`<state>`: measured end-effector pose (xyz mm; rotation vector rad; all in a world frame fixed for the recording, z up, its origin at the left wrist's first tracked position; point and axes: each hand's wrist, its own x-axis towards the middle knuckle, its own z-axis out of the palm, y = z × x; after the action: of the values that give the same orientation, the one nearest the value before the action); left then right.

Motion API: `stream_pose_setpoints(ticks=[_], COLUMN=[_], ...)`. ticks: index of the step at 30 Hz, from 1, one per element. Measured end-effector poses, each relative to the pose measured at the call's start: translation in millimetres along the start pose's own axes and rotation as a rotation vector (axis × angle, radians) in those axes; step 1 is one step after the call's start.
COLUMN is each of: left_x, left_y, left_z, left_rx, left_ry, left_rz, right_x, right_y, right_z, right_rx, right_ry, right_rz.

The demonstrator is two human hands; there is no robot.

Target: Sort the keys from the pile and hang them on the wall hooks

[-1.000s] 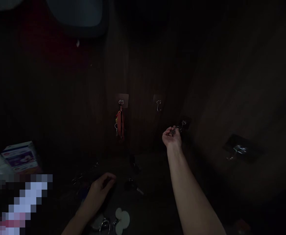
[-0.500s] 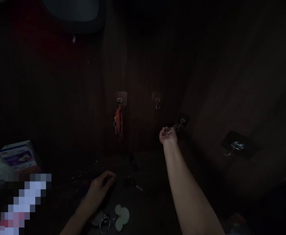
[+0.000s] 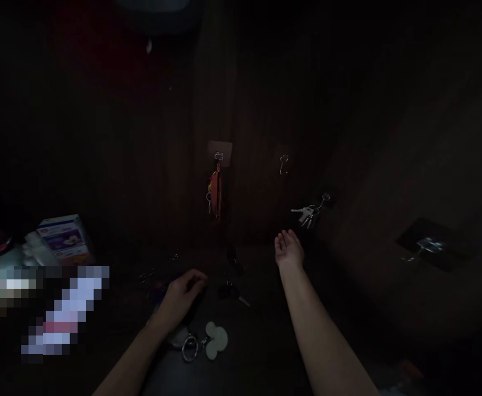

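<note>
Since half a second ago, the right hand (image 3: 289, 250) has come away from the keys (image 3: 308, 213), and these hang free now on their hook (image 3: 327, 197). As I see it, the hand stays under them with the palm turned upward and the fingers apart from each other a little, slightly bent; nothing lies in them.

The keys are above and to the right of these fingertips, near but not touching. They do not hang as one straight bunch: one key points to the left, roughly over the fingers, while others slope downward. Of the two hands, the right is clearly the nearer to them.

The left hand (image 3: 182, 297) is curled lower down, thumb close to forefinger; I cannot tell if it holds something. Just to its right lies the black key (image 3: 235, 293), the blade pointing away from this hand. The white tag (image 3: 219, 340) is nearer to the body than that hand.
</note>
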<state>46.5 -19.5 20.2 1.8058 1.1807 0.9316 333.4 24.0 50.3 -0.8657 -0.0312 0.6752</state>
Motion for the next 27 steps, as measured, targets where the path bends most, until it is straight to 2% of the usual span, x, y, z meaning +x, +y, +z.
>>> stream_pose_setpoints(ticks=[4, 10, 15, 21, 27], left_x=[4.1, 9.7, 11.2, 14.9, 17.2], left_y=[-10.4, -14.7, -12.6, -20.4, -27.3], left_z=[1.8, -5.2, -15.9, -25.3, -41.3], left_rx=[-0.137, -0.377, -0.366, -0.340, -0.322], left_ry=[0.102, 0.361, 0.450, 0.519, 0.600], left_rz=[0.011, -0.002, -0.008, -0.003, -0.021], right_x=[-12.0, -35.7, -52.5, -65.1, -74.7], right_y=[12.0, 34.4, 44.5, 51.9, 55.2], right_z=[-14.2, -31.0, -35.2, -33.0, -31.6], right_rx=[-0.072, -0.166, -0.245, -0.389, -0.571], right_ry=[-0.020, -0.112, -0.180, -0.299, -0.509], right_rz=[0.022, 0.061, 0.059, -0.033, -0.131])
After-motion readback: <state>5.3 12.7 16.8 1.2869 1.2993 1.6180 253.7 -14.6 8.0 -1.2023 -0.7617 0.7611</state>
